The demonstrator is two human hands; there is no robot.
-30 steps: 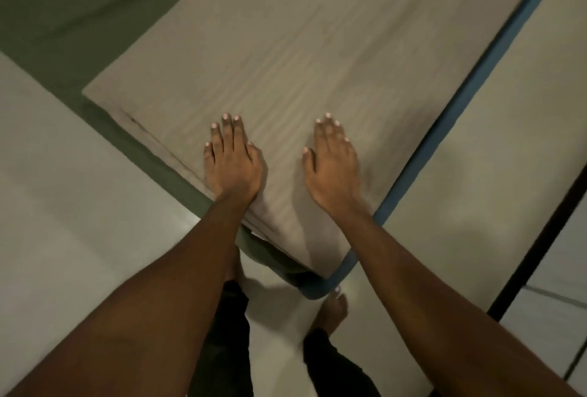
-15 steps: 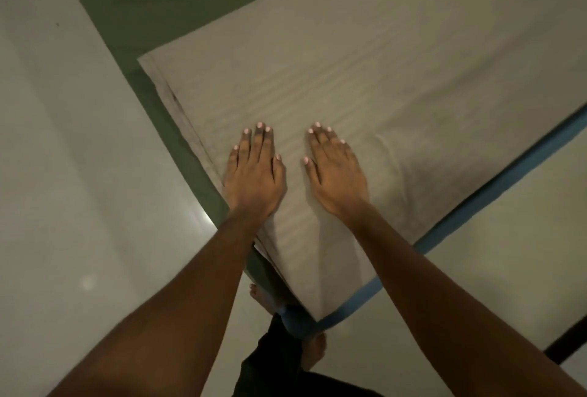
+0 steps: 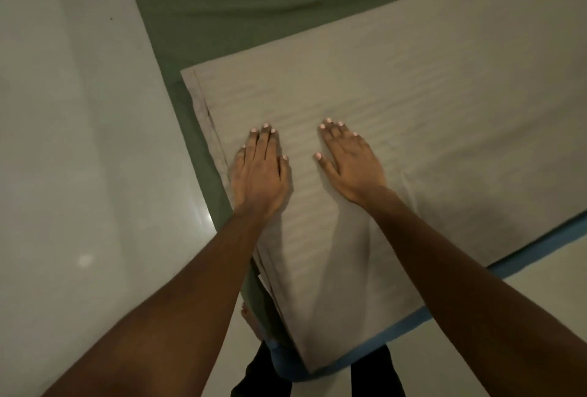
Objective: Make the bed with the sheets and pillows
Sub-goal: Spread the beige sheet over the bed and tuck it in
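Note:
A folded beige sheet (image 3: 413, 104) with a faint ribbed pattern lies flat across the corner of the bed. Under it a green sheet (image 3: 241, 9) covers the mattress, whose blue edge (image 3: 536, 253) shows along the right side. My left hand (image 3: 259, 174) lies palm down with straight fingers near the beige sheet's left edge. My right hand (image 3: 351, 163) presses flat on the same sheet a little to the right, fingers slightly spread. No pillows are in view.
Pale glossy floor (image 3: 79, 142) lies left of the bed and also at the lower right. My bare foot (image 3: 251, 320) and dark trouser legs stand at the mattress corner at the bottom of the view.
The view has swung so the bed corner sits lower and to the right. Both hands stay flat on the beige sheet, now a bit farther apart.

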